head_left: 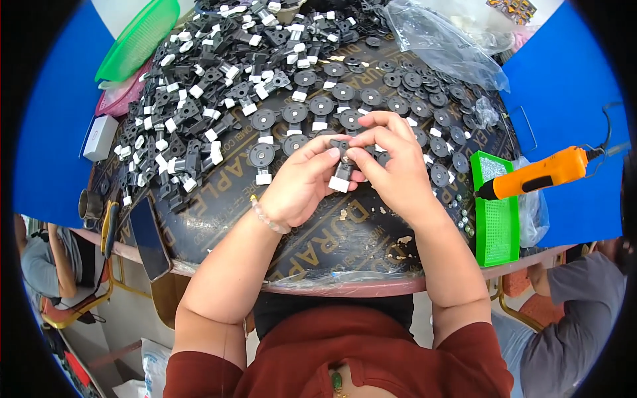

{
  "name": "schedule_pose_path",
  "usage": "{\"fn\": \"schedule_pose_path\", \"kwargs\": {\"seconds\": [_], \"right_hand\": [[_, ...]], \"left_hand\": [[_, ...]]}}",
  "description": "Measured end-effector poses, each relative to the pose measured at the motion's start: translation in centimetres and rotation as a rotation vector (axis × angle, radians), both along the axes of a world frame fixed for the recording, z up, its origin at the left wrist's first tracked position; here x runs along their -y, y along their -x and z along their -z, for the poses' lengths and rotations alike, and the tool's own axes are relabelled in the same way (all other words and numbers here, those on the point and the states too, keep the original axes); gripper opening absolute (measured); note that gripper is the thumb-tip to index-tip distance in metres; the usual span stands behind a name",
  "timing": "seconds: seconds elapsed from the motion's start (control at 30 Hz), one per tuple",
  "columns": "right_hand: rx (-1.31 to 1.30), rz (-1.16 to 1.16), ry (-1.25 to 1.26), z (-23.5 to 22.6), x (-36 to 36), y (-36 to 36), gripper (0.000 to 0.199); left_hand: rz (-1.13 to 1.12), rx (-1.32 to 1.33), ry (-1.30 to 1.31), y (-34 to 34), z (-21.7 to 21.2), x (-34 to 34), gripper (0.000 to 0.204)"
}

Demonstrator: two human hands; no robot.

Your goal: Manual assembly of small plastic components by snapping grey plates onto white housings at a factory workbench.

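My left hand (296,180) grips a small black plastic part with a white end (343,174), its white tip pointing toward me. My right hand (398,162) comes in from the other side, thumb and fingertips pinched at the part's upper end. Whatever sits between those right fingertips is too small and covered to name. Just beyond both hands lie rows of assembled pieces, each a round black disc (263,119) on a black body with a white end. Farther left spreads a big heap of similar black-and-white parts (219,86) without discs.
At right, an orange electric screwdriver (541,174) rests across a green tray (497,232) holding small metal pieces. Loose black discs (413,81) and a clear plastic bag (444,40) lie beyond. A phone (150,235) is at the left edge. People sit on both sides.
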State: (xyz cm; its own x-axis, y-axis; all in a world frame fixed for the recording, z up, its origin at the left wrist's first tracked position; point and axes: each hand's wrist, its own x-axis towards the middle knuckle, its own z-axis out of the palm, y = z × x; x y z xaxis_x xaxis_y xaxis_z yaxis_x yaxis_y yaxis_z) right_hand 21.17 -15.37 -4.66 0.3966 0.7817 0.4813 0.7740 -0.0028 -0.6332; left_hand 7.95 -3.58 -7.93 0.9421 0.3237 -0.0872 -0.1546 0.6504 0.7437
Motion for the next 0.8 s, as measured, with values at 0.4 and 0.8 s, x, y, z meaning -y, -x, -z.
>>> {"fn": "schedule_pose_path", "kwargs": {"seconds": [0.4,0.8], "right_hand": [[0.430,0.894,0.598,0.9,3.2,-18.6,0.023],[0.255,0.942,0.793,3.2,4.4,-26.1,0.026]], "left_hand": [[-0.099,-0.135,-0.081,0.5,-0.3,-0.7,0.028],[-0.145,-0.103,-0.122,0.6,-0.2,-0.7,0.027]]}}
